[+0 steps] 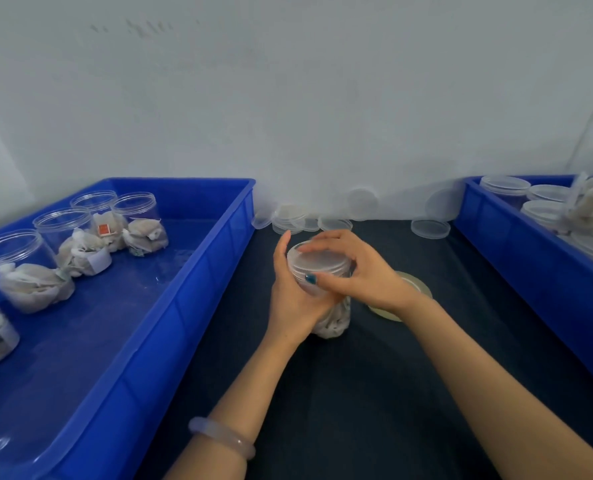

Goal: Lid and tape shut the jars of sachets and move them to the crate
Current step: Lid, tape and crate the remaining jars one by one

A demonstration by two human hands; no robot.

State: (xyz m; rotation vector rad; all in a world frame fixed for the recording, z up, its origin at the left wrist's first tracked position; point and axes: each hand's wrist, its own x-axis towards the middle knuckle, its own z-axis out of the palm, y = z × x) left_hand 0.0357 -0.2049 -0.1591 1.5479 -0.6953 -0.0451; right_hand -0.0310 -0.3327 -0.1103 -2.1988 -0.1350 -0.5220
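Observation:
A clear jar of sachets stands on the dark table between two blue crates. My left hand wraps around its side. My right hand grips the frosted lid sitting on the jar's mouth, fingers around its rim. A roll of tape lies flat on the table just right of the jar, partly hidden by my right wrist. Several open jars of sachets stand in the left blue crate.
Loose clear lids lie along the wall behind the jar. The right blue crate holds stacked lids and lidded jars. A wall rises close behind the table.

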